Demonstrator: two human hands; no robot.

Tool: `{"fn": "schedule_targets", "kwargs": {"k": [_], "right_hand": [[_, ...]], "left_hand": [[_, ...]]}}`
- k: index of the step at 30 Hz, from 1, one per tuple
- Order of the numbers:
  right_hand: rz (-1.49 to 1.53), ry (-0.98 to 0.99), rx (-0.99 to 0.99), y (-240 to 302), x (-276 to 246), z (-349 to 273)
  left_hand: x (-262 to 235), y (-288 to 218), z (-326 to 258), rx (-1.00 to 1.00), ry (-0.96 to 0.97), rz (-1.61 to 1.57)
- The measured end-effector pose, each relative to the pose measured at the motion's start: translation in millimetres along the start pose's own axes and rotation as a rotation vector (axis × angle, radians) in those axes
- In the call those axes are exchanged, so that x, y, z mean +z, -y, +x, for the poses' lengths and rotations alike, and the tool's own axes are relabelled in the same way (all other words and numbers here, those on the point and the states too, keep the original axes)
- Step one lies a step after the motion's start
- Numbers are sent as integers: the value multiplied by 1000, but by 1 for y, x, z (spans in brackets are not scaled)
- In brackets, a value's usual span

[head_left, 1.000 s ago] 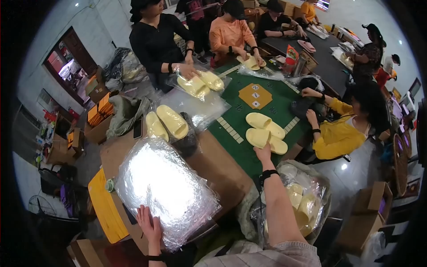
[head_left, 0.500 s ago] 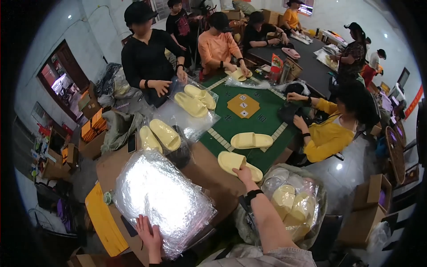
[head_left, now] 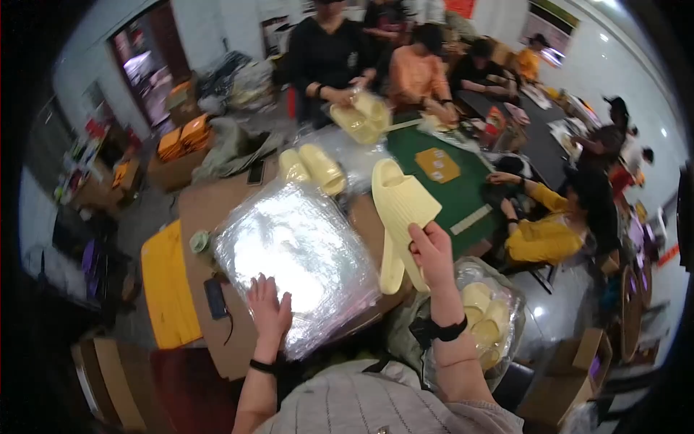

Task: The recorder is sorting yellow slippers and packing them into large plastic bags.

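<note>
The right hand is now holding the pale yellow slippers up over the table's near edge, where half a second ago it was still reaching out to them on the green mat. Its fingers are curling tight around the soles, the pair standing tilted above the knuckles. The left hand is staying flat, fingers spread, pressing on the stack of clear plastic bags. Another slipper pair is lying just beyond; a bag of slippers is sitting beside the right wrist.
</note>
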State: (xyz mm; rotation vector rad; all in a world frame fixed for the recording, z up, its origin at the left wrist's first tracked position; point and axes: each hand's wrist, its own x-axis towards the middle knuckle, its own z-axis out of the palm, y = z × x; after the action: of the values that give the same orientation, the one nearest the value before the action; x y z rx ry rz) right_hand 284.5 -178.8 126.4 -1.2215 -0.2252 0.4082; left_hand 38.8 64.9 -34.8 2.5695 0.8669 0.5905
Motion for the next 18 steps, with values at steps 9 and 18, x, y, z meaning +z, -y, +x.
{"fn": "schedule_targets", "kwargs": {"k": [9,18], "right_hand": [[50,465,147,-17,131,-73],[-469,662,-121,-130,163,-76]], "left_hand": [[1,2,-6,-3,-58,-29],[-6,-3,-1,43,24,-41]]}}
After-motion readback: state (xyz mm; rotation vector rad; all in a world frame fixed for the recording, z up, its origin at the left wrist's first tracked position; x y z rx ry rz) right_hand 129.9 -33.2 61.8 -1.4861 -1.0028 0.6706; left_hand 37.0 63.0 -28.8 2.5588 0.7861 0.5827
